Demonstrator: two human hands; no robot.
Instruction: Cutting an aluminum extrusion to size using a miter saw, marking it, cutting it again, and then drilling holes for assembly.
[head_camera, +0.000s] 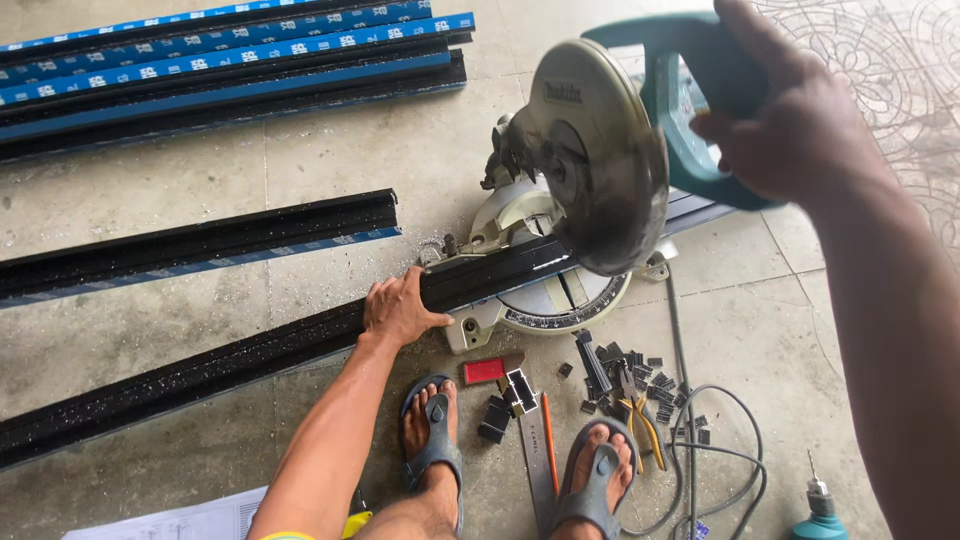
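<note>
My left hand (398, 308) presses down on a long black metal profile (200, 375) that lies across the base of a mitre saw (530, 290). My right hand (790, 125) grips the teal handle (690, 70) of the saw. The saw's round blade guard (600, 155) is lowered close over the profile, just right of my left hand. The blade itself is hidden by the guard.
More black profiles with blue film lie on the floor at top left (230, 60) and mid left (200, 240). Several short black offcuts (625, 370), a steel ruler (535, 450), an orange pencil (549, 440), a red object (484, 370), cables (720, 450) and a drill (820, 510) lie by my sandalled feet (432, 440).
</note>
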